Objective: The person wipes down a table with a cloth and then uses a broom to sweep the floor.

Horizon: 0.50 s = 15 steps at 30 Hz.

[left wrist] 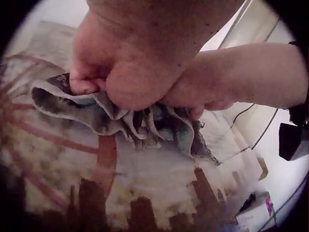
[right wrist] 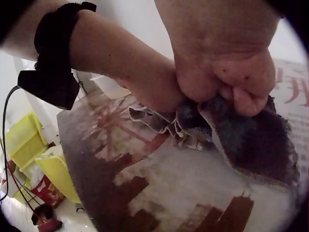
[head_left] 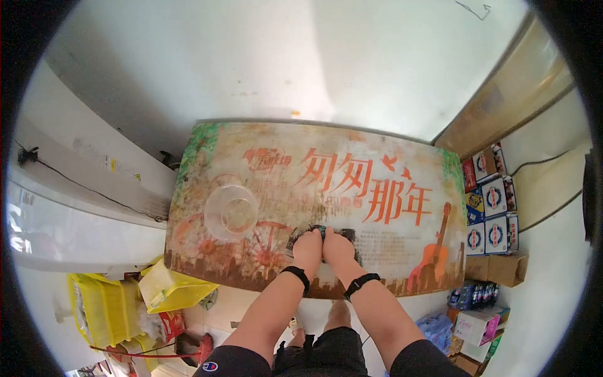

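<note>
A dark grey, worn cloth (left wrist: 91, 116) with pale frayed edges lies bunched in folds on the printed tabletop (head_left: 383, 270), near its front edge. My left hand (head_left: 308, 249) grips the cloth's left part, its fingers curled into the fabric. Right beside it, my right hand (head_left: 339, 250) holds the other part, and a dark flap of cloth (right wrist: 256, 145) spreads out from under its fingers. The two hands are side by side, and the folds gather between them. A clear round plastic bowl (head_left: 208, 217) stands on the tabletop to the left of the hands.
White wall backs the table. Yellow plastic baskets (head_left: 116, 308) stand on the floor at the left. Stacked cartons (head_left: 495, 198), dark bottles (head_left: 483, 294) and a blue plastic bag (head_left: 434, 330) line the right side.
</note>
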Available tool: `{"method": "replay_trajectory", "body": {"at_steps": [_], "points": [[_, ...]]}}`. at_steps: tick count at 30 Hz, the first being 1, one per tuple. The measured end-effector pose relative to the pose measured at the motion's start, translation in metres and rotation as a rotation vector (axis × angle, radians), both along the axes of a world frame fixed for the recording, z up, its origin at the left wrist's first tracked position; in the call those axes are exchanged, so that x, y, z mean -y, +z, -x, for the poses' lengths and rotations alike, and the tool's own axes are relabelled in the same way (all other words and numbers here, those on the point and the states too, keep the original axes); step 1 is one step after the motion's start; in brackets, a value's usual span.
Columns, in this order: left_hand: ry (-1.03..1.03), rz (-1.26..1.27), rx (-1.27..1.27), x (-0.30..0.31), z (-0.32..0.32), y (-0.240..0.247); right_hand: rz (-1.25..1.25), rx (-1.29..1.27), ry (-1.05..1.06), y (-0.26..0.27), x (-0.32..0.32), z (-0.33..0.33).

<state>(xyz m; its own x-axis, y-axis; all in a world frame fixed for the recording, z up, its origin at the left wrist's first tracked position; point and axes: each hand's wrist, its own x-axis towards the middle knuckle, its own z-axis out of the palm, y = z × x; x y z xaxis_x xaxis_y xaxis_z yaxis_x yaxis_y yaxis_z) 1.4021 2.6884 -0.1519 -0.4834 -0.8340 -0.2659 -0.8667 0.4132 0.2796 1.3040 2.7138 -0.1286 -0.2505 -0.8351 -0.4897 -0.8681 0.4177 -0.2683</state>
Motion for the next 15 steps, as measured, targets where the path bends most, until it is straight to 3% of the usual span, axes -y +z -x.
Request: {"method": "replay_trajectory", "body": {"at_steps": [6, 8, 15], "points": [[0.045, -0.14, 0.088, 0.042, 0.018, 0.01, -0.061, 0.015, 0.04, 0.002, 0.041, 0.017], [0.04, -0.156, 0.013, 0.056, 0.02, 0.01, 0.056, -0.012, 0.067, -0.011, 0.052, 0.023], [0.104, -0.125, -0.027, 0.071, 0.026, 0.004, 0.081, 0.044, 0.069, -0.009, 0.072, 0.032]]}}
